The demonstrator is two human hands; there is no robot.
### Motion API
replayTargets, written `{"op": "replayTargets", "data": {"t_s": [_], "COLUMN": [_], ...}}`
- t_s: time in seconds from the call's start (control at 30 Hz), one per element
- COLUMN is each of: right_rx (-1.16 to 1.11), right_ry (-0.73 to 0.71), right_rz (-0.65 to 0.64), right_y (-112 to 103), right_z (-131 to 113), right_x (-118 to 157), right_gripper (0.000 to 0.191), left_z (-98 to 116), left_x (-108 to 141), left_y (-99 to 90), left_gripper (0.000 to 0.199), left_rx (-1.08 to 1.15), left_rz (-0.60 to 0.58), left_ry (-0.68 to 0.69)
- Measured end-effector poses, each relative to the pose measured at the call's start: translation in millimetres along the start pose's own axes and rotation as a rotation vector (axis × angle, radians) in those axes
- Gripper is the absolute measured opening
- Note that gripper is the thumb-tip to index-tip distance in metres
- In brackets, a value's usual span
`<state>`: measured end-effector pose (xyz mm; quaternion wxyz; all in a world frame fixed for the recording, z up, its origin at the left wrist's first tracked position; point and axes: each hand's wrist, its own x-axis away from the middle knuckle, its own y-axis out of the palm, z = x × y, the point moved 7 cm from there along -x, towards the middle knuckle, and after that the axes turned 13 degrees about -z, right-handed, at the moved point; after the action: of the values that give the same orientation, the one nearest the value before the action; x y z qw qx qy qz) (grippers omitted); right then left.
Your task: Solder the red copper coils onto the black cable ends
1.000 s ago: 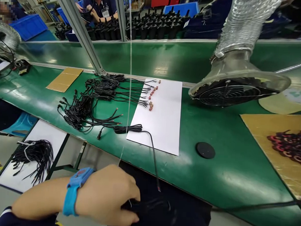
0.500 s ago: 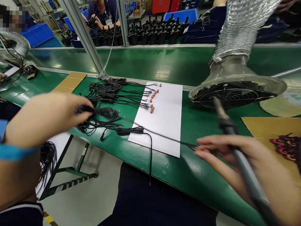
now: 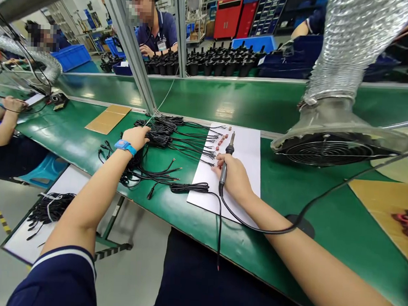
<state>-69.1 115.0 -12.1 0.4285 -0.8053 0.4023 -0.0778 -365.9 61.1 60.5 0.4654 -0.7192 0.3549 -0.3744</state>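
Moved: both hands reach farther over the bench than half a second ago; the coil then in mid-air no longer hangs above the near pile.
Left hand: fingers curled at the left end of the far coils; I cannot tell whether they grip.
Right hand: wrapped around the iron, its tip pointing away; fingertips near the wire ends, any pinch unclear.
Far coils: on the bench, wires running right onto the white sheet.
Red bits: on the sheet, beside the wire ends.
Single cable: partly on the sheet, one end hanging over the bench's near edge.
Fan: right of the sheet.
Disc: partly behind the right forearm.
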Motion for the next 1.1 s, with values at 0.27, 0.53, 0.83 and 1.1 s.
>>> {"op": "replayTargets", "data": {"t_s": [0.27,0.53,0.83,1.1], "right_rx": [0.055,0.370,1.102,1.170], "right_ry": [-0.033,-0.008,0.408,0.492], "right_rz": [-0.067,0.024,0.160,0.111], "right_y": [-29.2,-119.5,-197.8,-230.9], "right_z": [-13.8,-22.5,88.4,149.8], "right_x": [18.1,120.9,251.0,266.3], "right_gripper": [0.022,0.011,0.017,0.024], "left_z": [87.4,214.1,235.9,213.7], "left_x": [93.9,201.3,234.9,218.5], "left_y": [-10.9,6.2,28.3,4.3], "left_gripper": [0.026,0.032,0.032,0.076], "left_rx": [0.201,-0.188,-0.346,0.056], "left_rz": [0.068,0.017,0.155,0.277], "left_ry": [0.460,1.239,1.482,1.290]}}
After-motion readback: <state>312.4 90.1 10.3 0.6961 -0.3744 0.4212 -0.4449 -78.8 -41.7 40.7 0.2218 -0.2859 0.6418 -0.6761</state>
